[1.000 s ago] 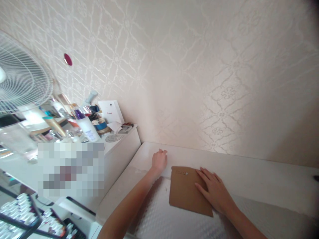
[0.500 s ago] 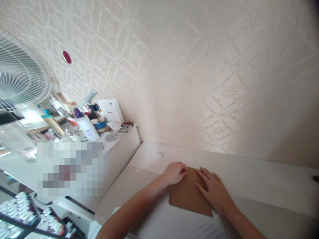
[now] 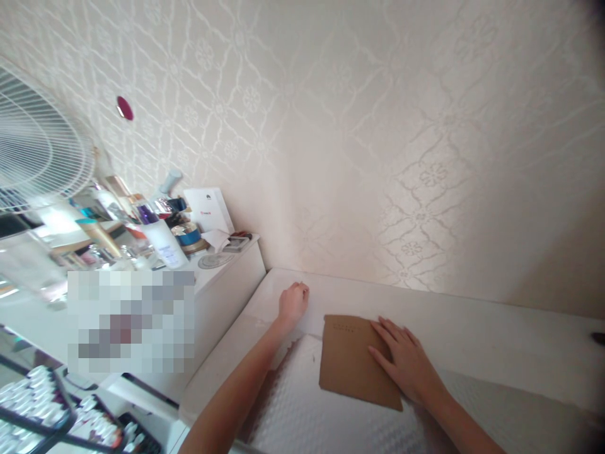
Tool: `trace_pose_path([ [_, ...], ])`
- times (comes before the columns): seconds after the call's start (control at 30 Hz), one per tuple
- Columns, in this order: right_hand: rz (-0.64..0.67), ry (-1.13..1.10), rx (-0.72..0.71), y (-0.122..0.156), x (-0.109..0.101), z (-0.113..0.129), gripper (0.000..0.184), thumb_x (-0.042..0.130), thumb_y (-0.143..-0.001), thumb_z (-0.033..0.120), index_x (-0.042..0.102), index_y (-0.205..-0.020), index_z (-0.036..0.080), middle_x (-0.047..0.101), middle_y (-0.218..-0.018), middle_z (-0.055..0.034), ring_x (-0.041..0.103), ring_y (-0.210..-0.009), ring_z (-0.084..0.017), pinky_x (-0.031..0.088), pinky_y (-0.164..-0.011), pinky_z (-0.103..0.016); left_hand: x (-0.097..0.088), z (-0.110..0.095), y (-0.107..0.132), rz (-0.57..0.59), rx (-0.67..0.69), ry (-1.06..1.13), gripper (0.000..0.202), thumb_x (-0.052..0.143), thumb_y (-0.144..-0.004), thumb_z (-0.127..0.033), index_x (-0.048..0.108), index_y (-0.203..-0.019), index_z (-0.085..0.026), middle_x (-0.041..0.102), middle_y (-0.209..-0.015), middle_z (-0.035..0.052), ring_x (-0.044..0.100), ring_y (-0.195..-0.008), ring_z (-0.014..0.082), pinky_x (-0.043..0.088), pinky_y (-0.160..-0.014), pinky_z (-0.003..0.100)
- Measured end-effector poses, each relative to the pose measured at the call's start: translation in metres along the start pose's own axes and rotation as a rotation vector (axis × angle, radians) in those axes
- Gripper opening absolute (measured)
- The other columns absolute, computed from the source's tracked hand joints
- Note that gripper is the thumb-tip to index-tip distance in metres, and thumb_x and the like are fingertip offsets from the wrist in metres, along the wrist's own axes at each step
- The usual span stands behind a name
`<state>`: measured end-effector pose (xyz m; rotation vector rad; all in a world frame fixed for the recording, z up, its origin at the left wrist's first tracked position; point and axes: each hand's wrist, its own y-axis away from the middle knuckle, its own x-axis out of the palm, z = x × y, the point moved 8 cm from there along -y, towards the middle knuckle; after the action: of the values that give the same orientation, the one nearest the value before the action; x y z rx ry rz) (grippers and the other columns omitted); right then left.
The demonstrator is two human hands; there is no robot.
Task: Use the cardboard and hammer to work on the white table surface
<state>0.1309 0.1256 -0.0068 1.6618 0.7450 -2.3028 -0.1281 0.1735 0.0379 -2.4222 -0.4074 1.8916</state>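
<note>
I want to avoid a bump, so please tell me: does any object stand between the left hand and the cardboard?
Nothing visible does: between the left hand and the cardboard, the white surface shows. The right hand rests on the cardboard's opposite side.

Left hand (image 3: 293,301): bare; compact outline, rounded knuckles, narrow at the wrist (image 3: 283,325).
Left forearm (image 3: 239,388): bare up to the lower edge of view; slim, smooth, broadening toward the elbow end.
Right hand (image 3: 401,360): bare; slender, tapering fingers (image 3: 399,334), slim thumb (image 3: 382,360).
Right forearm (image 3: 460,413): bare to the lower edge; slim, smooth.
Fingernails: too small to make out.
</note>
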Motion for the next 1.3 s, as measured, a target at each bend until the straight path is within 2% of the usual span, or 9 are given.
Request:
trace_pose_path([
  [0.13, -0.001, 0.0, 0.0, 0.0, 0.001, 0.0, 0.056, 0.034, -0.088, 0.051, 0.047, -0.133, 0.02, 0.045, -0.139, -0.0087, 0.039, -0.128, -0.022, 0.026, -0.107, -0.046, 0.005, 0.023, 0.0, 0.029, -0.039, -0.003, 0.031, 0.04, -0.09, -0.022, 0.068, -0.102, -0.022, 0.066, -0.098, 0.0052, 0.062, -0.089, 0.0165, 0.044, -0.08, 0.025],
  [0.23, -0.005, -0.005, -0.005, 0.0, 0.002, -0.001, 0.056, 0.034, -0.088, 0.051, 0.047, -0.133, 0.02, 0.045, -0.139, -0.0086, 0.039, -0.128, -0.022, 0.027, -0.107, -0.046, -0.001, 0.018, 0.008, -0.021, -0.032, -0.007, 0.033, 0.04, -0.09, -0.021, 0.063, -0.113, -0.02, 0.064, -0.103, 0.0067, 0.061, -0.092, 0.0171, 0.044, -0.085, 0.027],
  [0.33, -0.008, -0.007, -0.006, 0.0, 0.004, -0.003, 0.056, 0.034, -0.088, 0.052, 0.046, -0.133, 0.021, 0.045, -0.139, -0.0086, 0.039, -0.128, -0.022, 0.027, -0.107, -0.046, -0.006, -0.013, 0.027, -0.048, 0.089, -0.013, 0.034, 0.038, -0.09, -0.02, 0.061, -0.114, -0.017, 0.063, -0.108, 0.0088, 0.058, -0.101, 0.0196, 0.042, -0.091, 0.032],
  [0.53, -0.024, -0.014, -0.02, -0.002, 0.009, -0.008, 0.053, 0.032, -0.09, 0.049, 0.049, -0.131, 0.019, 0.047, -0.137, -0.0096, 0.041, -0.127, -0.021, 0.028, -0.106, -0.046, 0.018, -0.106, 0.1, 0.093, 0.48, 0.082, 0.038, 0.032, -0.092, -0.026, 0.056, -0.121, -0.016, 0.051, -0.132, 0.0083, 0.045, -0.122, 0.0211, 0.033, -0.106, 0.036],
  [0.7, -0.089, -0.037, -0.024, -0.005, 0.012, -0.011, 0.05, 0.029, -0.092, 0.042, 0.054, -0.125, 0.015, 0.051, -0.133, -0.0131, 0.044, -0.124, -0.022, 0.031, -0.105, -0.045, 0.032, -0.121, 0.125, 0.178, 0.406, 0.082, 0.061, 0.029, -0.09, -0.051, 0.042, -0.135, -0.012, 0.038, -0.144, 0.0123, 0.032, -0.133, 0.0287, 0.024, -0.111, 0.046],
  [0.93, -0.168, -0.054, -0.027, -0.006, 0.007, -0.016, 0.046, 0.03, -0.091, 0.034, 0.06, -0.118, 0.011, 0.057, -0.124, -0.0167, 0.05, -0.118, -0.023, 0.039, -0.101, -0.041, 0.018, -0.082, 0.128, 0.204, 0.199, -0.001, 0.079, 0.021, -0.086, -0.064, 0.04, -0.136, -0.005, 0.038, -0.143, 0.0159, 0.03, -0.134, 0.0309, 0.019, -0.112, 0.046],
  [1.13, -0.178, -0.059, -0.041, -0.001, 0.003, -0.014, 0.046, 0.03, -0.09, 0.032, 0.062, -0.115, 0.01, 0.059, -0.122, -0.016, 0.053, -0.115, -0.023, 0.042, -0.098, -0.04, -0.001, -0.003, 0.137, 0.146, 0.037, -0.144, 0.085, 0.031, -0.079, -0.068, 0.037, -0.138, -0.007, 0.036, -0.144, 0.0154, 0.027, -0.135, 0.0319, 0.018, -0.112, 0.047],
  [1.23, -0.209, -0.016, -0.045, 0.01, -0.005, -0.038, 0.045, 0.032, -0.087, 0.034, 0.061, -0.115, 0.013, 0.057, -0.125, -0.0148, 0.052, -0.115, -0.026, 0.04, -0.098, -0.045, -0.013, 0.039, 0.136, 0.147, -0.06, -0.195, 0.081, 0.032, -0.08, -0.065, 0.036, -0.138, -0.009, 0.034, -0.146, 0.0144, 0.028, -0.135, 0.032, 0.02, -0.11, 0.047],
  [1.3, -0.281, 0.073, 0.023, 0.024, -0.021, -0.079, 0.045, 0.032, -0.085, 0.034, 0.061, -0.114, 0.016, 0.057, -0.125, -0.0153, 0.051, -0.115, -0.029, 0.037, -0.098, -0.052, -0.021, 0.062, 0.132, 0.142, -0.119, -0.224, 0.078, 0.033, -0.081, -0.061, 0.036, -0.138, -0.008, 0.033, -0.146, 0.015, 0.027, -0.135, 0.0316, 0.02, -0.11, 0.047],
])
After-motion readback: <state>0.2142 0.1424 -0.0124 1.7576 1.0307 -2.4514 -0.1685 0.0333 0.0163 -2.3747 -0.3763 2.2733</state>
